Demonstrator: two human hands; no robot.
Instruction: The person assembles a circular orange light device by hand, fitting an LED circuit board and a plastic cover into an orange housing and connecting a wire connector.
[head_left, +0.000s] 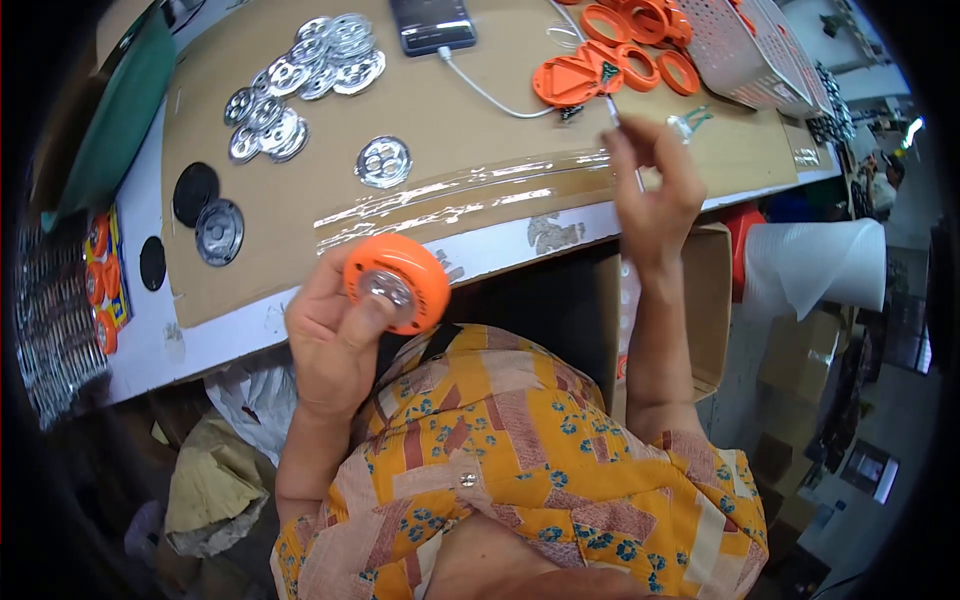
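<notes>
The left hand (pixel 335 325) grasps an orange puck-shaped lamp (pixel 418 268) with a clear, shiny centre, held just off the near edge of the worktop (pixel 490 246). The lamp sits at the upper right of this hand — thumb across its front near the clear centre, fingers behind it and partly hidden — and its face is tilted up toward the camera. Dark marks run around the orange rim.

The right hand (pixel 660 190) is raised over the far right part of the worktop, well apart from the lamp. Its thumb and forefinger are closed around a slender pale rod (pixel 613 112), slightly blurred, whose upper end reaches the edge of an orange triangular case (pixel 566 82). Small dark pieces (pixel 571 113) lie just beside that case; what they are is too small to tell.

Orange rings (pixel 640 68) lie beyond the case, beside a pale perforated basket (pixel 745 60). A white cable (pixel 495 103) runs from a dark phone (pixel 432 28) toward the case. On the cardboard sheet (pixel 290 195), beyond the left hand, one silver disc (pixel 384 161) with round openings lies alone — near a heap of similar discs (pixel 340 60). Farther left are a black disc (pixel 196 193) and a grey disc (pixel 219 232), touching or overlapping, with a smaller black disc (pixel 152 262) on the white surface beside the sheet.
</notes>
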